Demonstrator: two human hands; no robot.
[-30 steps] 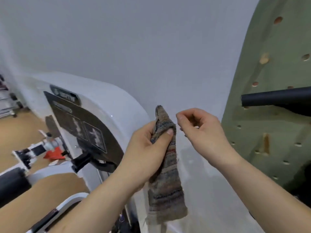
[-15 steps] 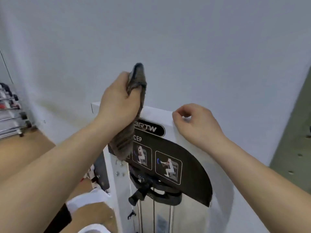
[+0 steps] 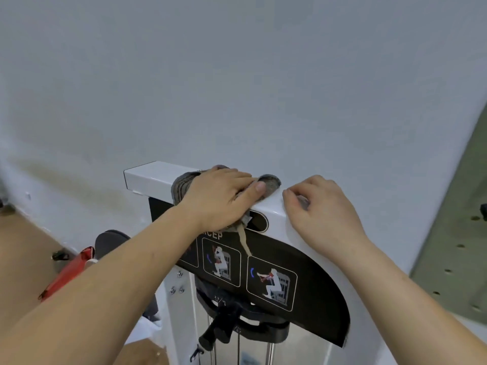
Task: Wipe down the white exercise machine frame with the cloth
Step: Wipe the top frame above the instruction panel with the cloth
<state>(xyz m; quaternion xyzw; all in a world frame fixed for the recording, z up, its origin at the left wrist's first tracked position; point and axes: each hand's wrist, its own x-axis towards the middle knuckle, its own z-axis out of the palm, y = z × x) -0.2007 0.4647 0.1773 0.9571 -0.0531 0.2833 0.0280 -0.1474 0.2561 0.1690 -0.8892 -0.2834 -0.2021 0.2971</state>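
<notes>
The white exercise machine frame (image 3: 147, 175) stands against the wall, its flat top bar running from the centre to the right. A grey-brown striped cloth (image 3: 270, 183) lies bunched on that top bar. My left hand (image 3: 218, 198) lies flat over the cloth and presses it onto the bar, fingers stretched out, thumb on the cloth's right end. A strip of cloth hangs down in front of the black label. My right hand (image 3: 321, 214) rests on the bar just right of the cloth, fingers loosely curled, holding nothing.
A black instruction placard (image 3: 290, 283) with exercise pictures covers the frame's front. Below it sit a black lever (image 3: 218, 329) and steel guide rods. A red part (image 3: 66, 272) and a black pad (image 3: 110, 241) are at lower left. A green pegboard (image 3: 461, 233) stands at right.
My left hand came down from holding the cloth raised above the frame to pressing it flat on the top bar. The right hand stayed on the bar.
</notes>
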